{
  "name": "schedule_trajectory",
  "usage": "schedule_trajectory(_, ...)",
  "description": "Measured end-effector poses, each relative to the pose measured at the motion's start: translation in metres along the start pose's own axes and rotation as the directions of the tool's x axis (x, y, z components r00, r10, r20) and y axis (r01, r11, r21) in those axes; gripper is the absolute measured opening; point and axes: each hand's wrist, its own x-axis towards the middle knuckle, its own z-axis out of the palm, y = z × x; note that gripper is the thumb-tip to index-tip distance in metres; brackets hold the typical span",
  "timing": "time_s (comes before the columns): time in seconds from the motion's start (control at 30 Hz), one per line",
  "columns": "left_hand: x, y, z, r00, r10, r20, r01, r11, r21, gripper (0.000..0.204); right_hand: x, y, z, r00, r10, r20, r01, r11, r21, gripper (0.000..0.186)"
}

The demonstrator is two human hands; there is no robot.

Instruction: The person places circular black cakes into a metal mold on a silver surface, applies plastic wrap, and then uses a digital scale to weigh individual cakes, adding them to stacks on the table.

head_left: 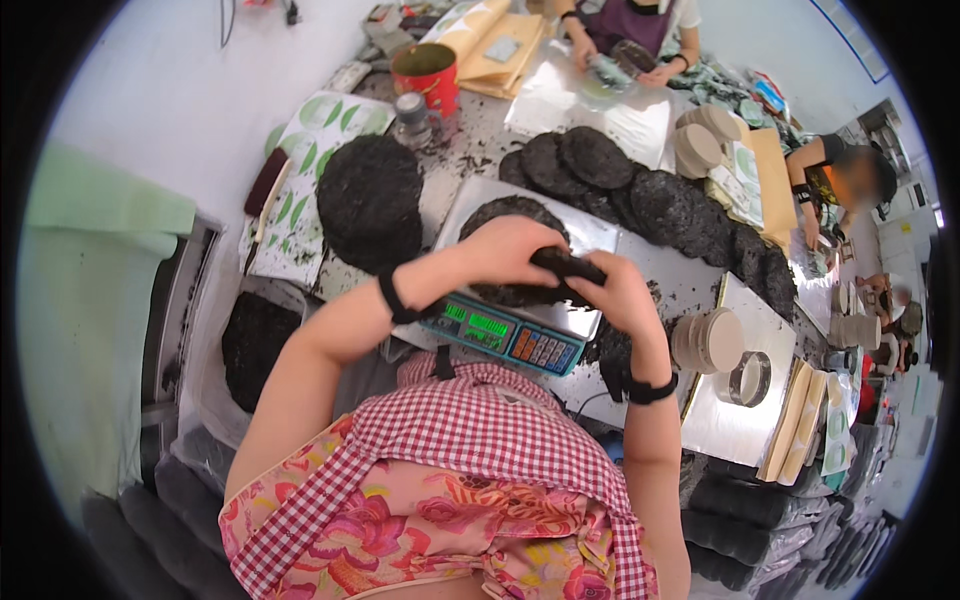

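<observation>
Over a digital scale (545, 345), my left hand (508, 250) and my right hand (618, 288) are both closed on a dark, clumpy piece (566, 268). It is held between them, with fingers and thumbs pressed on its two ends. Beneath my left hand lies a round dark cake (505, 212) on the scale's metal pan (608, 243), partly hidden by the hand. The scale's green display is lit. A big dark lump (370, 203) sits left of the scale, apart from my hands.
Several flat dark discs (680, 205) line the table's far right. Beyond my right hand are beige round blocks (708, 342) and a metal ring (749, 378) on a shiny sheet. A red bucket (425, 75) and a brush (266, 185) stand left. A person (640, 30) works opposite.
</observation>
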Motion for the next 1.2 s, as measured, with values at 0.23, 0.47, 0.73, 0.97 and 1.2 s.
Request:
schedule_trajectory(0.23, -0.019, -0.048, 0.032, 0.936, -0.348, 0.059, 0.293, 0.673, -0.679, 0.034, 0.02, 0.024, 0.044, 0.958, 0.282, 0.045, -0.248, 0.742, 0.623, 0.025)
schedule_trajectory(0.47, -0.046, -0.107, 0.059, 0.745, -0.563, -0.359, 0.442, 0.818, -0.367, 0.051, -0.075, 0.15, 0.06, 0.792, 0.582, 0.182, -0.062, -0.22, 0.973, 0.031)
schedule_trajectory(0.73, 0.004, -0.101, 0.107, 0.809, -0.381, -0.448, 0.406, 0.913, -0.041, 0.053, 0.008, 0.13, 0.104, 0.728, 0.685, -0.037, 0.02, 0.033, 0.999, 0.029)
schedule_trajectory(0.97, -0.023, -0.086, 0.102, 0.929, -0.207, -0.307, 0.305, 0.899, 0.315, 0.044, 0.07, 0.123, 0.105, 0.872, 0.409, -0.268, -0.331, 0.897, 0.293, 0.035)
schedule_trajectory(1.2, -0.022, -0.092, 0.112, 0.946, -0.246, -0.212, 0.312, 0.87, 0.382, 0.037, -0.018, 0.108, 0.029, 0.849, 0.521, -0.087, 0.056, 0.075, 0.996, 0.038)
